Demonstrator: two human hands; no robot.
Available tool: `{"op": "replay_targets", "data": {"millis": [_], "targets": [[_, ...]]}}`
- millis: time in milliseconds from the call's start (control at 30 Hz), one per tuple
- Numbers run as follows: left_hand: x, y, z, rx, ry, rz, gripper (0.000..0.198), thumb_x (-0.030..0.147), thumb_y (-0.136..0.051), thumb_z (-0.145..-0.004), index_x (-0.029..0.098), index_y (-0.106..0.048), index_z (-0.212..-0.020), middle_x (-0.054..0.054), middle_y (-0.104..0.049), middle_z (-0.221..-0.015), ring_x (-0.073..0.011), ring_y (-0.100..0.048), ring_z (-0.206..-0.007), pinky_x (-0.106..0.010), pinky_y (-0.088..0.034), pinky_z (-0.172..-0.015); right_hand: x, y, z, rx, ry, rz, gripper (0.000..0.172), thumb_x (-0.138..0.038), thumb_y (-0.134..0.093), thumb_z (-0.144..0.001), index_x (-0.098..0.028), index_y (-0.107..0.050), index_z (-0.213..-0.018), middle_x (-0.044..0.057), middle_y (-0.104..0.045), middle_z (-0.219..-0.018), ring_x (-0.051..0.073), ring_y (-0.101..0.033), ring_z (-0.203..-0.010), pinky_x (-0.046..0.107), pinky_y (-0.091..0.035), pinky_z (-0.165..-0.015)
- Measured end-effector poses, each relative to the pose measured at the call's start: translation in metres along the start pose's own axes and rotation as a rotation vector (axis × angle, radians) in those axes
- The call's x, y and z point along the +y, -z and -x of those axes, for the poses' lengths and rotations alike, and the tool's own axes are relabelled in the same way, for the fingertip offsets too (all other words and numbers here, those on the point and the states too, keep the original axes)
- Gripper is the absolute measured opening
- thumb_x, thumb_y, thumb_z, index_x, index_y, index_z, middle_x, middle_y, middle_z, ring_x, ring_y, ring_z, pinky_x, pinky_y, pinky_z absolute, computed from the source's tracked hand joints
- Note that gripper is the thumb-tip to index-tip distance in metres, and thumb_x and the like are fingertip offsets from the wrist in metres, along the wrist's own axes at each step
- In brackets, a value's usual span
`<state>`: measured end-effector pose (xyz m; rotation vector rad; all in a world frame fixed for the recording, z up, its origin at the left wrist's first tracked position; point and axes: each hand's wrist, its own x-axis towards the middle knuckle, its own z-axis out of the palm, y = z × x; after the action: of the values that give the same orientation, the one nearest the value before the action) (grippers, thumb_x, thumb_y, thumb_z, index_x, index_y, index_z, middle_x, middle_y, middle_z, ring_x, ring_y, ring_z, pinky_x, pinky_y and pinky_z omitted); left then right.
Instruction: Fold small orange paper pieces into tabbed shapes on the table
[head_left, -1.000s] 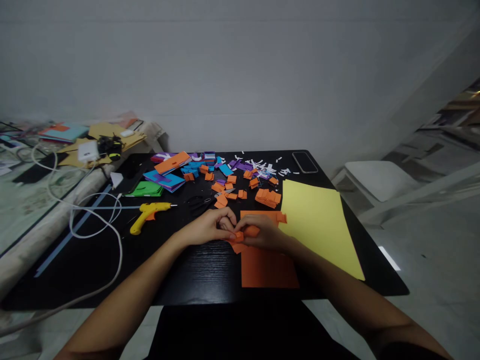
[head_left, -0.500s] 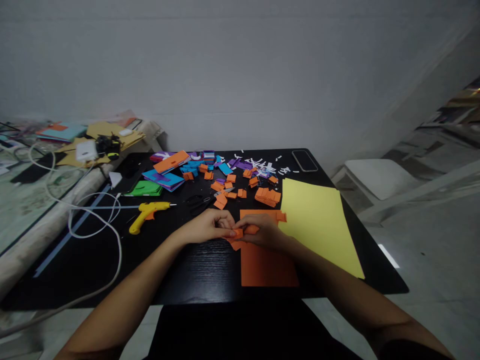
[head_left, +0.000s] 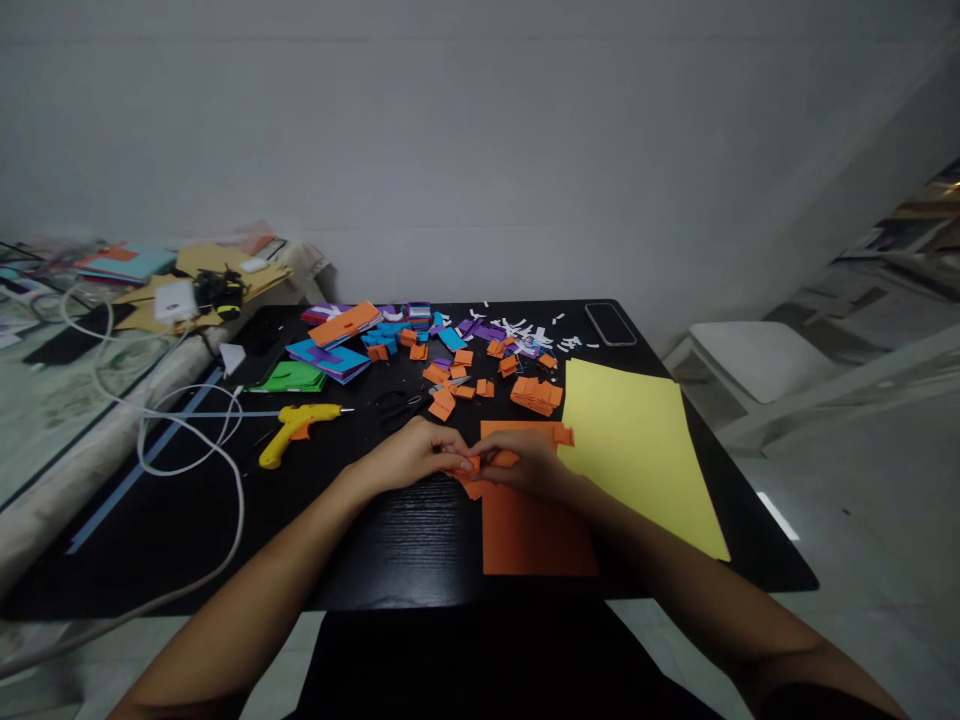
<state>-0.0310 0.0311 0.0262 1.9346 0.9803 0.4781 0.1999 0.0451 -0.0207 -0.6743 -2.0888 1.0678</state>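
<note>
My left hand [head_left: 416, 455] and my right hand [head_left: 525, 462] meet above the near middle of the black table [head_left: 390, 560]. Between their fingertips is a small orange paper piece [head_left: 472, 465], pinched from both sides; its folds are partly hidden by the fingers. More orange paper [head_left: 471, 488] shows just beneath. Under my right hand lies an orange sheet [head_left: 536, 540], with a small folded orange piece [head_left: 564, 434] at its upper right corner. Beyond the hands are several folded orange pieces [head_left: 442, 402] and a stack of orange pieces [head_left: 536, 395].
A yellow glue gun [head_left: 296, 430] lies left, beside black-handled pliers [head_left: 397, 408] and a looping white cable [head_left: 241, 500]. Yellow sheets [head_left: 637, 450] lie on the right, a phone [head_left: 609, 324] behind them. White paper scraps [head_left: 525, 335] and coloured card stacks [head_left: 330, 358] fill the back.
The fingers of my left hand have closed in a little further over the small orange piece. Both hands stay in nearly the same place; the things on the table have not moved.
</note>
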Motion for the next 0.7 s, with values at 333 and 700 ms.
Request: {"op": "replay_targets", "data": {"millis": [333,700], "targets": [[-0.0022,-0.0018,0.0003,0.120,-0.024,-0.003,0.017,0.034,-0.070,-0.090,0.017,-0.070,-0.091,-0.001,-0.072,-0.080,-0.0141,-0.066,-0.074,-0.023,-0.049,-0.070,-0.0013,-0.0015,-0.0003,0.040,-0.080,-0.045,0.020,-0.037,-0.077,-0.085,-0.021,-0.075,-0.096,0.003,-0.076,-0.082,0.017,-0.071,-0.073,0.031,-0.059,-0.072],[-0.0005,-0.0001,0.0014,0.102,-0.079,-0.061,0.018,0.032,-0.064,-0.095,0.017,-0.073,-0.093,-0.003,-0.072,-0.082,-0.0141,-0.066,-0.075,-0.022,-0.049,-0.070,-0.0036,-0.0009,-0.0001,0.069,-0.051,0.019,0.006,-0.027,-0.075,-0.085,-0.021,-0.074,-0.085,0.003,-0.077,-0.080,0.017,-0.071,-0.073,0.029,-0.055,-0.069]]}}
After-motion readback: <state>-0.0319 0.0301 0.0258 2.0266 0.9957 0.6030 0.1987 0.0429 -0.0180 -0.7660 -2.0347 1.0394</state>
